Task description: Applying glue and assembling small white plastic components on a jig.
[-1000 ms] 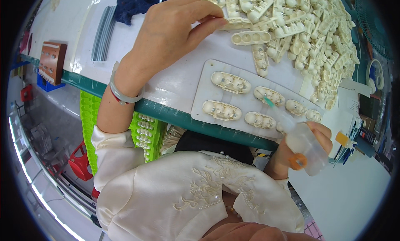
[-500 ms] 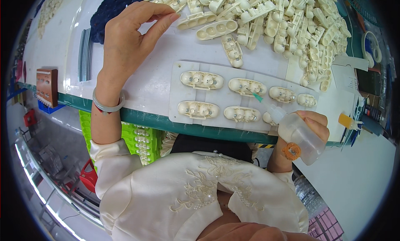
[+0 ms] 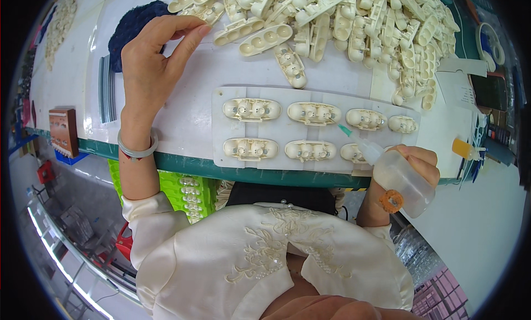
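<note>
My right hand (image 3: 416, 160) is wrapped round a translucent squeeze bottle (image 3: 406, 181) with a green needle tip (image 3: 344, 129). The tip points at the right end of a cream plastic housing (image 3: 313, 114) in the upper row on a white fixture board (image 3: 283, 127). Several similar housings with round bulges lie in two rows on that board; the bottle's nozzle partly covers one in the lower row. My left hand (image 3: 149, 60) is raised at the upper left, thumb and forefinger pinched beside a cream part (image 3: 207, 13). Whether anything is between those fingertips I cannot make out.
A big heap of cream plastic parts (image 3: 365, 27) covers the table's far side. A dark blue fluffy cloth (image 3: 135, 29) and a stack of grey-blue strips (image 3: 107, 90) lie left. A brown block (image 3: 63, 133) sits at the left edge. Green trays (image 3: 166, 181) stand below the table edge.
The whole view has shifted a little, so the table things appear further left. Against the board, the needle tip has moved slightly right along the upper housing. My left hand keeps its pinch.
</note>
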